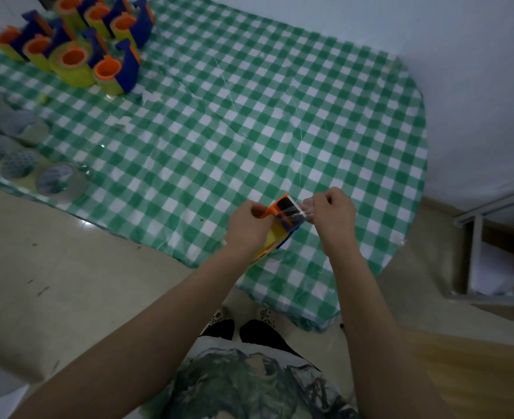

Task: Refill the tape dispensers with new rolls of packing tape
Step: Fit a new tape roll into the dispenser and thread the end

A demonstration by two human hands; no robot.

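1. The counter [280, 131] is covered by a green-and-white checked cloth under a clear plastic sheet, with rounded corners at its right end.
2. At the far left corner stands a tight cluster of filled dispensers [77, 40], blue and orange, each holding a yellowish tape roll; they touch or nearly touch each other.
3. Along the left edge lies a row of loose tape rolls [23, 152], greyish and blurred; the nearest roll [59, 181] sits right at the counter's edge.
4. Small pale scraps [151, 96] lie on the cloth just beside the cluster.
5. The middle and right of the cloth show only creases and glare.
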